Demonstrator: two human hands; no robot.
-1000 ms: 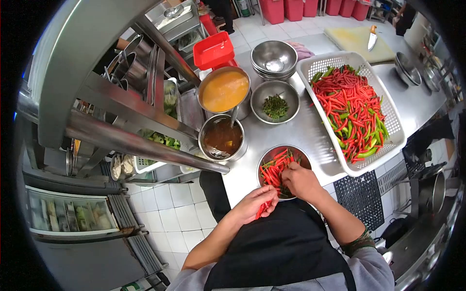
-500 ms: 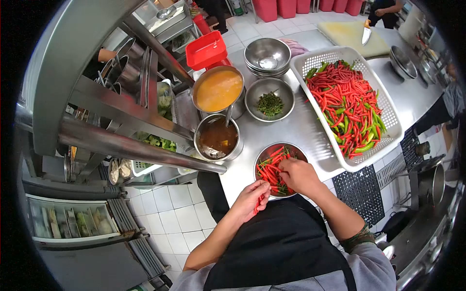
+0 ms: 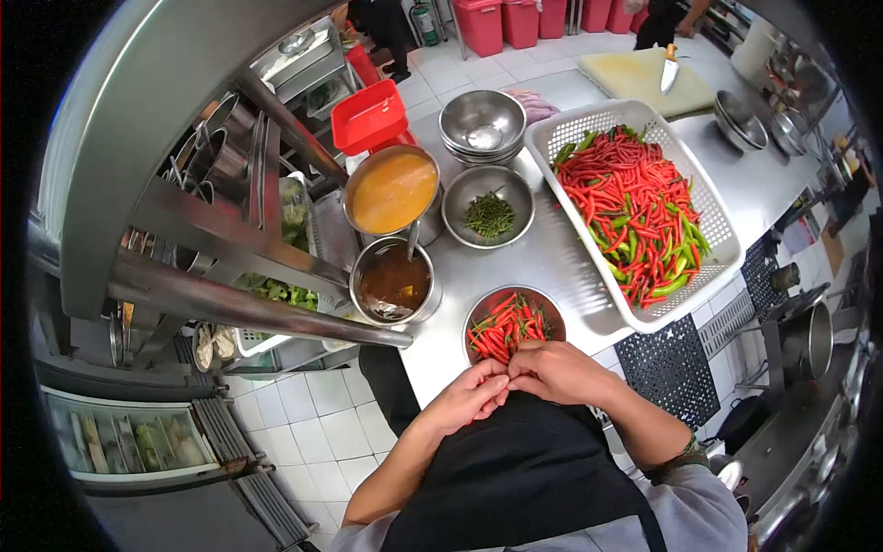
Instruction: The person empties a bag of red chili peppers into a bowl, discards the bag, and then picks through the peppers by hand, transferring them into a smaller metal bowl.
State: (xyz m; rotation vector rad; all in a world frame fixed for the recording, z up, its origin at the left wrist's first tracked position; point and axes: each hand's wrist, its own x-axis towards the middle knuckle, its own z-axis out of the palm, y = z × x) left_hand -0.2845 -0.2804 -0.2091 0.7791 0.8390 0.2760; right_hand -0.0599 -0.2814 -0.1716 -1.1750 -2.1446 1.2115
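My left hand and my right hand meet at the fingertips over the near rim of a steel bowl of red chilies. Bits of red show under my left hand, whose fingers are curled round chilies. The fingers of my right hand are pinched together; what they hold is hidden. Beyond the bowl, a second steel bowl holds green chili stems. A white perforated basket to the right is heaped with red and green chilies.
To the left stand a pot of orange liquid and a pot of dark liquid with a ladle. Stacked bowls, a red container, a cutting board and a knife lie farther back. A metal rail runs at left.
My right hand has left the chilies in the bowl and come to my left hand at the near rim. The whole view has shifted slightly.
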